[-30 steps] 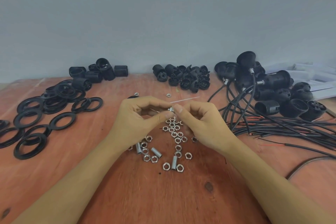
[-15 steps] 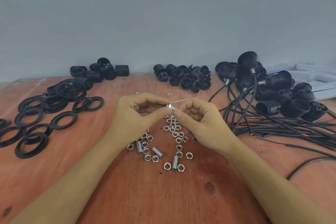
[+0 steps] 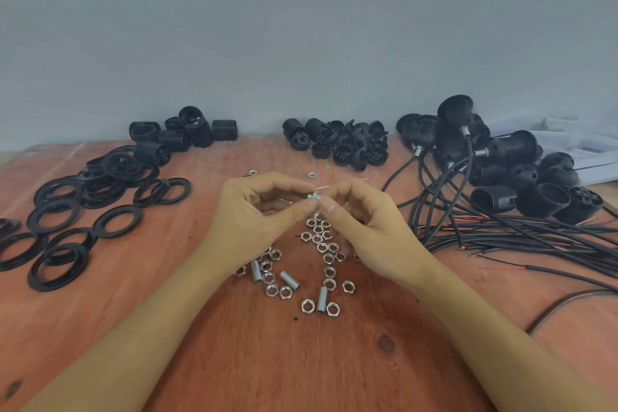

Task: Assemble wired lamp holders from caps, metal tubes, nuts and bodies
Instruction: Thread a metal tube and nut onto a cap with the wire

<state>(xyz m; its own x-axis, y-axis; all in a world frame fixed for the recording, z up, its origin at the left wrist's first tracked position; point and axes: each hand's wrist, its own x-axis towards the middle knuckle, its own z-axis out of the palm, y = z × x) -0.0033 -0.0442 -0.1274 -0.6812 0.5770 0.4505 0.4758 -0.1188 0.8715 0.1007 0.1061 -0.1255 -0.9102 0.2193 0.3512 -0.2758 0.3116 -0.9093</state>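
a: where's the metal tube?
b: up off the surface, between the two hands. left hand and right hand each pinch an end with thumb and forefinger.
a: how many more?
b: three loose tubes lie on the near side of the hands among the nuts. well over twenty nuts, some hidden under the hands.
a: and around them?
b: black rings at the left edge, black caps along the far edge, wired holders and cables at the right.
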